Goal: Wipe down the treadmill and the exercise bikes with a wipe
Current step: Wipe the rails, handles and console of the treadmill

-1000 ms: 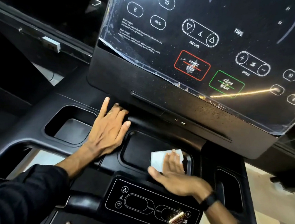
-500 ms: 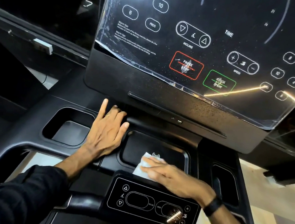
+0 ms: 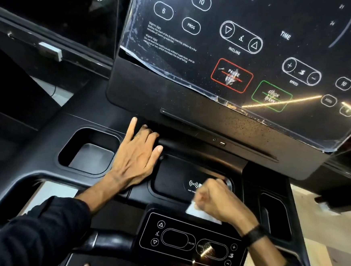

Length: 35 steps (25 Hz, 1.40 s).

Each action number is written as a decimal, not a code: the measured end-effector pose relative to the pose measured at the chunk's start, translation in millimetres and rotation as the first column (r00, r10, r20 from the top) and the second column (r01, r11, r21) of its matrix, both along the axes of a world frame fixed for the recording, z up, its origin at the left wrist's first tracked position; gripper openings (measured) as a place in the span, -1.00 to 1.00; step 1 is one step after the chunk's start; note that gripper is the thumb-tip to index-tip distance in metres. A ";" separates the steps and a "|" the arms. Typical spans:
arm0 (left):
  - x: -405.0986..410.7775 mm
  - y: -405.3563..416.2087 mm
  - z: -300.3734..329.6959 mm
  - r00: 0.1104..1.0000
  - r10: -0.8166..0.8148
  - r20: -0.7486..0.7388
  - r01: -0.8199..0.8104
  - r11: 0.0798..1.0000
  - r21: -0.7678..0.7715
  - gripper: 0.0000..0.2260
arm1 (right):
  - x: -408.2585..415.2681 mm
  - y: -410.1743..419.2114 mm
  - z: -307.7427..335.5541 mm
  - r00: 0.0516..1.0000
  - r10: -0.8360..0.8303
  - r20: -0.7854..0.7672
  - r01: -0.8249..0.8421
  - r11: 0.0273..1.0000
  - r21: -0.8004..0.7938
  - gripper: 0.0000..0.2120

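Left hand [image 3: 136,158] flat on the treadmill console [image 3: 50,131], fingers straight and slightly spread, tips near the display's lower edge, holding nothing. Right hand [image 3: 217,199] curled into a loose fist, bunching one white wipe [image 3: 200,213] at the near edge of the charging tray [image 3: 173,174], beside the charging icon. Two recessed cup holders: one at the left [image 3: 89,149], one at the right [image 3: 275,214]. One small control panel [image 3: 191,241] sits just below the wipe. Display [image 3: 250,54] above wears peeling film.
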<state>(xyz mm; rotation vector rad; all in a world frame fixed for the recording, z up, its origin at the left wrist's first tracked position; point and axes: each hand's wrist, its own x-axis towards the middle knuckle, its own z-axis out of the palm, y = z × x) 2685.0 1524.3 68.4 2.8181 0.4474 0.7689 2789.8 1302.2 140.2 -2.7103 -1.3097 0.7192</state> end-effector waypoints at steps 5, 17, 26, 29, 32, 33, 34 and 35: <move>0.3 0.3 0.6 1.000 -0.023 -0.010 0.023 1.000 0.005 -0.53 | -38.2 69.7 -14.2 0.989 0.065 -0.134 -0.037 0.979 0.198 -0.90; -3.0 -0.6 -2.8 0.981 -0.192 -0.007 0.192 0.980 0.059 -0.53 | 24.1 -87.3 -20.6 0.878 -0.471 -0.085 0.472 0.823 0.315 -0.73; 25.1 -16.6 2.2 0.925 -0.379 -0.009 0.378 0.921 0.091 -0.63 | 31.3 -150.5 -53.4 0.890 -0.444 0.099 0.336 0.789 0.515 -0.76; 57.1 -43.7 20.0 0.869 -0.493 -0.047 0.496 0.864 0.089 -0.67 | 40.2 -154.1 -63.7 0.922 -0.361 0.139 0.233 0.805 0.545 -0.69; 88.4 -80.5 27.3 0.804 -0.576 -0.148 0.589 0.805 0.067 -0.70 | 53.4 -153.5 -77.3 0.952 -0.291 0.094 0.206 0.837 0.507 -0.55; 96.8 -91.9 27.2 0.792 -0.587 -0.168 0.604 0.794 0.067 -0.72 | 57.3 -151.3 -78.4 0.964 -0.248 0.096 0.169 0.852 0.496 -0.51; 100.9 -101.1 28.5 0.783 -0.596 -0.178 0.613 0.788 0.060 -0.72 | 57.2 -145.1 -77.3 0.973 -0.205 0.104 0.133 0.872 0.471 -0.45; 109.7 -112.4 28.3 0.778 -0.601 -0.184 0.620 0.783 0.060 -0.72 | 59.4 -143.4 -77.2 0.976 -0.179 0.123 0.111 0.897 0.427 -0.37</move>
